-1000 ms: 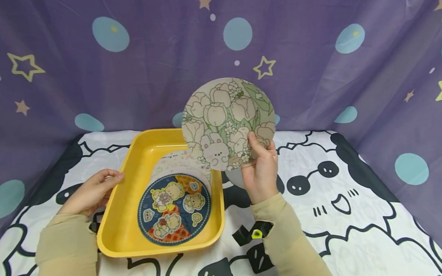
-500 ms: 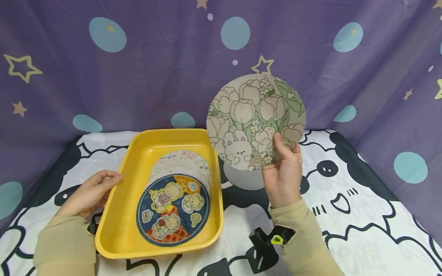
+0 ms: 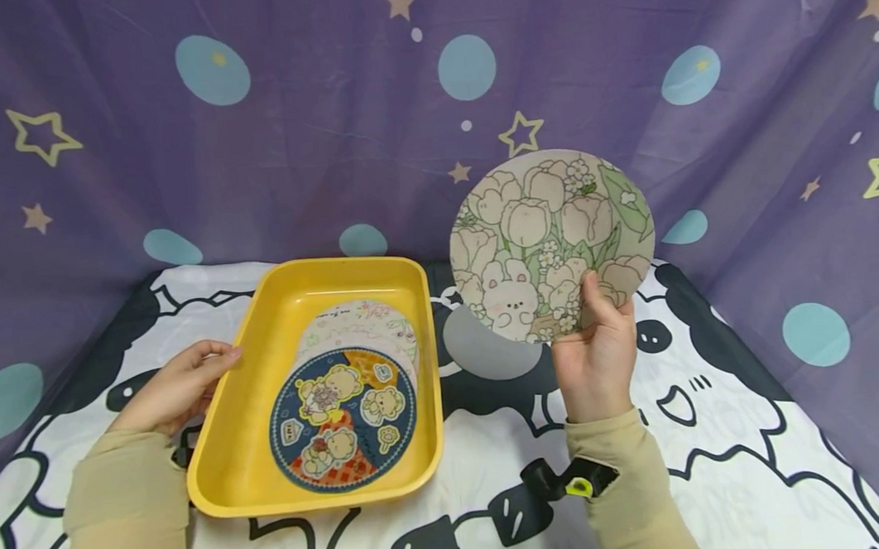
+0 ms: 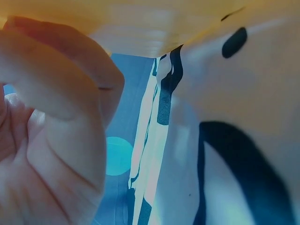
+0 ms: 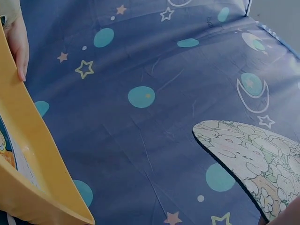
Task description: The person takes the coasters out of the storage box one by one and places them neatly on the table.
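My right hand pinches a thin round mouse pad near its lower right edge, thumb on the printed face. The pad shows tulips and a white rabbit, and its dark edge shows in the right wrist view. It is held up tilted, to the right of a yellow tray. My left hand grips the tray's left rim, with curled fingers close under the yellow wall in the left wrist view. Inside the tray lie a blue round pad with bear pictures and, partly beneath it, pale flowered round pads.
A white cloth with black cartoon sheep covers the table. Behind it hangs a purple curtain with stars and blue spots. A small black device is strapped to the right wrist.
My right hand has carried the tulip mouse pad rightward, from over the tray's right side to beyond it. The left hand stays at the tray's rim.
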### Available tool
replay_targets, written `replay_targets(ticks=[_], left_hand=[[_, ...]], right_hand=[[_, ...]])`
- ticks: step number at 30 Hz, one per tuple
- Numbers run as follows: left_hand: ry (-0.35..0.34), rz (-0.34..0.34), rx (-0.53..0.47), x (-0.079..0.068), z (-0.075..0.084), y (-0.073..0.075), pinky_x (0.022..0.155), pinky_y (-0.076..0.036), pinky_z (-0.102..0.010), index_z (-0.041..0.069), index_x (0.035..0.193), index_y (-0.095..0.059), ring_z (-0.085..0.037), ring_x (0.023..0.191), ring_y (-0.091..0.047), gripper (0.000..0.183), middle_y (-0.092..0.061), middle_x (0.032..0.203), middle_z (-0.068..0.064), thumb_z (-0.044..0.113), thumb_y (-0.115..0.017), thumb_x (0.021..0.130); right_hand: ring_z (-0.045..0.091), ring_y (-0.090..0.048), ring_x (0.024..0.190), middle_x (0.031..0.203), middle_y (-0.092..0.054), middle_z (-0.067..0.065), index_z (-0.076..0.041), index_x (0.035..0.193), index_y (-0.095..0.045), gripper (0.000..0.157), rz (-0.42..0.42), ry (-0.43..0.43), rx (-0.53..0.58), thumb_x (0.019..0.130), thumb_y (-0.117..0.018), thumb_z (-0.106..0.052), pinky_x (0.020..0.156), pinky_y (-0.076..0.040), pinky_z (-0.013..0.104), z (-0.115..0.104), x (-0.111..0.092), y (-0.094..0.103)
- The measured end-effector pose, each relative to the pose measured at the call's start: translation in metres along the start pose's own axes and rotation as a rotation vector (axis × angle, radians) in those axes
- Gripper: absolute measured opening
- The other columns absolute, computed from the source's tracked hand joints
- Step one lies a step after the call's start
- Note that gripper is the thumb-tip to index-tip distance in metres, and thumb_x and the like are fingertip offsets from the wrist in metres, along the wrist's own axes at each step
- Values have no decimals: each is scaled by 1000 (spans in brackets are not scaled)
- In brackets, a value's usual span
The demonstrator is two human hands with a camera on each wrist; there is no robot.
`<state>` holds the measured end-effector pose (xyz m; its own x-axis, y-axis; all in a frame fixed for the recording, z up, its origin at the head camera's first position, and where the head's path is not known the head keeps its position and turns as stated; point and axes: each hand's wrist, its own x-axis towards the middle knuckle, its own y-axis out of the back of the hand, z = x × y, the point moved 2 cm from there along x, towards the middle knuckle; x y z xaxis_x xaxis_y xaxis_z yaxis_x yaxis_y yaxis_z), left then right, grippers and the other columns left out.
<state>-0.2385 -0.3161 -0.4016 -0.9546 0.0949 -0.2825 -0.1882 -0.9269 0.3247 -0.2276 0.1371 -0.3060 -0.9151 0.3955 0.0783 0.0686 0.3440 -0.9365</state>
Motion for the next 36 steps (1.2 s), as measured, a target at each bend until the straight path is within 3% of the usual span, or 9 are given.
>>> replay_targets(ticks=[20, 36], left_hand=[[16, 6, 7, 0, 0, 0, 71, -59, -36, 0, 127, -34, -12, 81, -70, 54, -68, 95, 3, 47, -47, 103], [-18, -8, 9, 1, -2, 2, 68, -59, -36, 2, 123, -35, -12, 78, -70, 47, -68, 92, 5, 44, -45, 104]], right_hand=[[26, -72, 91, 107, -70, 13, -6, 119, -56, 27, 7, 36, 47, 95, -58, 4, 78, -59, 39, -15, 15, 15], [23, -72, 88, 105, -70, 11, -7, 121, -53, 31, 105, 40, -5, 94, -59, 6, 76, -59, 37, -19, 28, 27]])
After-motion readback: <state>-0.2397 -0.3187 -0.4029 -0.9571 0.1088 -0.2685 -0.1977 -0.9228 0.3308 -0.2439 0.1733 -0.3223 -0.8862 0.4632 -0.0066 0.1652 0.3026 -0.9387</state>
